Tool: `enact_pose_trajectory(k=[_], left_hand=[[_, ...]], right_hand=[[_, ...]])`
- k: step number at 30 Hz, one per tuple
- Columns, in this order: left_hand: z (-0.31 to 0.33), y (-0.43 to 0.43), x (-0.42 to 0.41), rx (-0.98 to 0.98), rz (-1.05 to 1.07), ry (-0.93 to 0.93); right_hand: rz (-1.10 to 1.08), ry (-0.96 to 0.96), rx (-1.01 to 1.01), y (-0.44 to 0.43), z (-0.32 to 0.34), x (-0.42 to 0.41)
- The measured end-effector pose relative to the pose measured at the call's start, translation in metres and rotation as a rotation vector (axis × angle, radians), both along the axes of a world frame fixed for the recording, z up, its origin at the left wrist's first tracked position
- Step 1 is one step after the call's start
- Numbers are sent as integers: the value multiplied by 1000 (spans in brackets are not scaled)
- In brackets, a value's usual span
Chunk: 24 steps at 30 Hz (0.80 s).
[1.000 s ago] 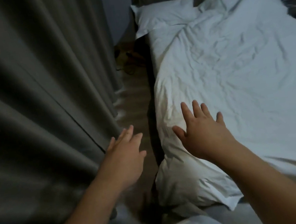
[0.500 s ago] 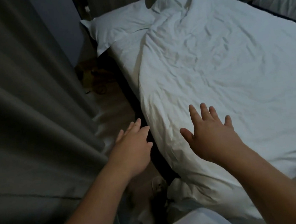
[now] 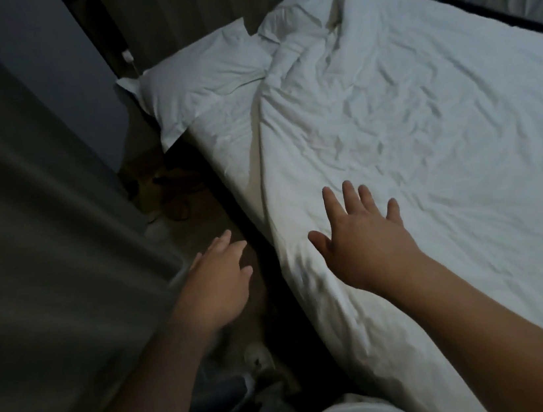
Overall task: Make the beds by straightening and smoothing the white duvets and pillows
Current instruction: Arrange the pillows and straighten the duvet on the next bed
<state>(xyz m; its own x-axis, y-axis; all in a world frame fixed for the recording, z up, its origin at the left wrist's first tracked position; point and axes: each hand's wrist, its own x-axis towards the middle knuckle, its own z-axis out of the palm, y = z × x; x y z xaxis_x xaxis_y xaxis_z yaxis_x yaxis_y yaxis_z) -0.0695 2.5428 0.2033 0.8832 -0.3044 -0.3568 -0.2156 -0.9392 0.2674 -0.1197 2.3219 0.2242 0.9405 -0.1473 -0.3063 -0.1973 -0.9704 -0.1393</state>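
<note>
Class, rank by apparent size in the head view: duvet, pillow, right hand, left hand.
1. duvet
2. pillow
3. right hand and left hand: they look alike, so unranked.

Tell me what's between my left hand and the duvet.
Head view: only a dark strip, the bed's shadowed side and some floor, separates the left hand from the duvet. Nothing else shows there.

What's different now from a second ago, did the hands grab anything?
The view moved forward along the bed. The right hand travelled further up the duvet toward the pillow; the left hand followed beside the curtain. Nothing grabbed: both hands stay open, duvet still wrinkled.
</note>
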Motion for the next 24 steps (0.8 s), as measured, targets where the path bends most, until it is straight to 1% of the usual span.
enact_pose_trajectory(k=[6, 11, 15, 19, 24], left_hand=[[-26, 6, 148, 3, -124, 20], [-49, 20, 277, 42, -271, 88], [-59, 14, 370, 98, -388, 98], [-79, -7, 434, 89, -469, 128], [-104, -34, 491, 152, -528, 175]], right_hand=[[-99, 42, 4, 16, -22, 116], [-260, 98, 21, 30, -35, 213], [-362, 150, 59, 38, -45, 275], [-429, 204, 91, 36, -67, 326], [-486, 206, 153, 21, -97, 389]])
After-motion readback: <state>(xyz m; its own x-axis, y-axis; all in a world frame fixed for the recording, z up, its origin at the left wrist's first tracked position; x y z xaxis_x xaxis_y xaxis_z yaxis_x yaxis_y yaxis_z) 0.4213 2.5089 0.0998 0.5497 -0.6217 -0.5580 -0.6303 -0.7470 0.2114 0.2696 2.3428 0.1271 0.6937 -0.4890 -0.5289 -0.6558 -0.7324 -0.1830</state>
